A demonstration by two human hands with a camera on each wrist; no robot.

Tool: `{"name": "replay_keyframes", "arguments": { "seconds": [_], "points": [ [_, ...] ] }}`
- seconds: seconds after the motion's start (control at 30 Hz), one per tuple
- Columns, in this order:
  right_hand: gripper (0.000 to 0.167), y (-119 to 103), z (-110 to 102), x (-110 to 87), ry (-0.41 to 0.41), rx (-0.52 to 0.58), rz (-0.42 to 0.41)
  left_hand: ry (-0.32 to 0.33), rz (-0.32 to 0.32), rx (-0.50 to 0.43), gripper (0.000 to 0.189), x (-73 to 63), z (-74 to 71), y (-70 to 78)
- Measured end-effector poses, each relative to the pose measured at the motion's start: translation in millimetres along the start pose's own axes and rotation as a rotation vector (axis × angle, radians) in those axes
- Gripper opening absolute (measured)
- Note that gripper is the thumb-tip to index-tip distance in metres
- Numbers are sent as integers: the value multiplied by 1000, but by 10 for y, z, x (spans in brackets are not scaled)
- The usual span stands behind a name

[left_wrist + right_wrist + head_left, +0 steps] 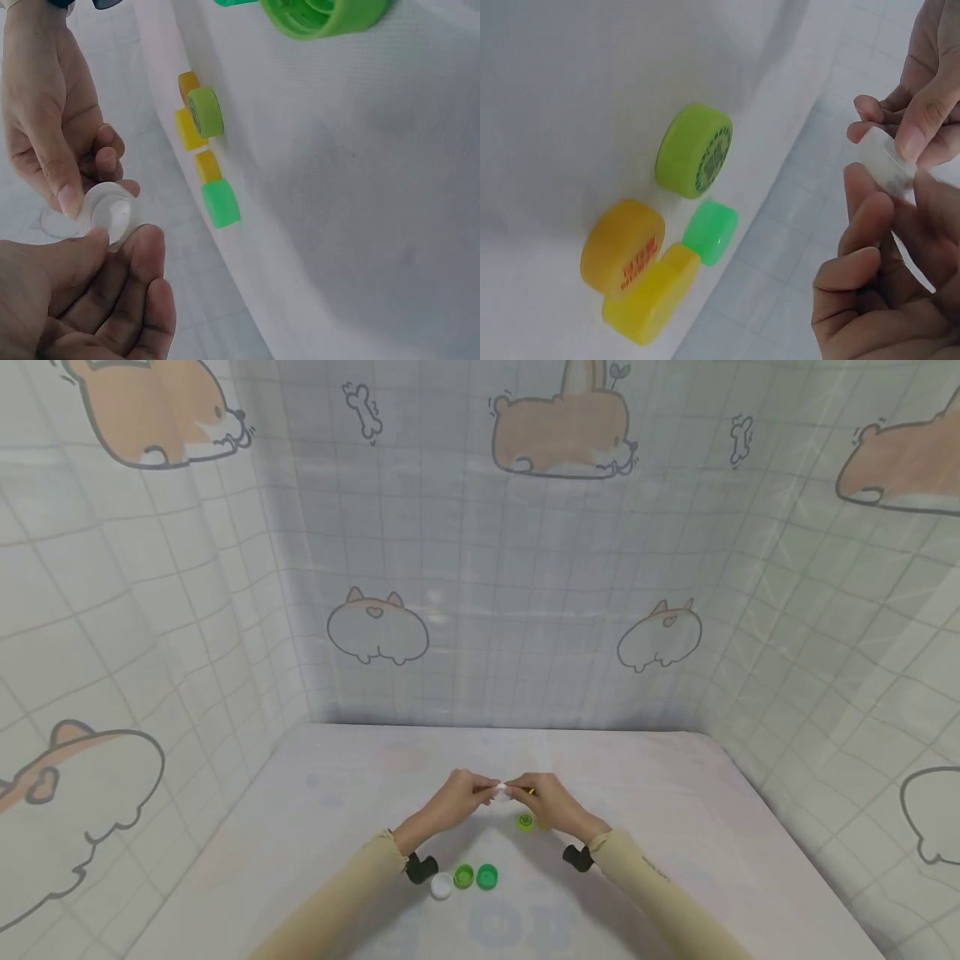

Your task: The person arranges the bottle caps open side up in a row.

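Observation:
Over the table, my left hand (459,797) and right hand (547,797) meet at a small white bottle cap (502,790), pinching it from opposite sides between thumbs and fingers. The cap's round, hollow side shows in the left wrist view, with a clear curved piece (54,223) beside it. Part of its rim is hidden by fingertips of the left hand (90,296). In the right wrist view the cap (883,160) is tilted and slightly blurred, above the curled fingers of the right hand (889,285).
Near the right hand on the table are a lime cap (694,150), an orange cap (622,244), a yellow cap (652,296) and a green cap (711,231). Closer to me, a white cap (442,886), a light green cap (463,876) and a darker green cap (487,877) form a row.

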State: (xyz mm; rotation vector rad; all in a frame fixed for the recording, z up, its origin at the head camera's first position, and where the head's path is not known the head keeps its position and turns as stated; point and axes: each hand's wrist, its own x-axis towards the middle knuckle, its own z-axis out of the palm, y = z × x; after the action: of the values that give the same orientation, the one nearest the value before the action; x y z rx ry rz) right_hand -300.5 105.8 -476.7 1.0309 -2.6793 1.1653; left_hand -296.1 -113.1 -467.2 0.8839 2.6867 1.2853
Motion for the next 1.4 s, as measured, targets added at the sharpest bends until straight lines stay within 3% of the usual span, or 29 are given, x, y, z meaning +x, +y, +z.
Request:
{"name": "replay_keyframes", "arguments": {
  "seconds": [0.2,0.4,0.63,0.97,1.4],
  "points": [
    [28,-1,31,24,45,58,41,41,-24,-19,27,5,9,-3],
    [21,-18,35,15,78,102,67,32,-29,0,34,-14,22,4],
    [17,10,37,31,60,140,73,42,-16,26,36,-17,20,3],
    [29,13,64,26,-13,77,120,45,-13,28,25,-22,14,-28],
    [27,29,94,-3,-10,-47,41,-2,0,87,19,-52,49,-80]
  ]
}}
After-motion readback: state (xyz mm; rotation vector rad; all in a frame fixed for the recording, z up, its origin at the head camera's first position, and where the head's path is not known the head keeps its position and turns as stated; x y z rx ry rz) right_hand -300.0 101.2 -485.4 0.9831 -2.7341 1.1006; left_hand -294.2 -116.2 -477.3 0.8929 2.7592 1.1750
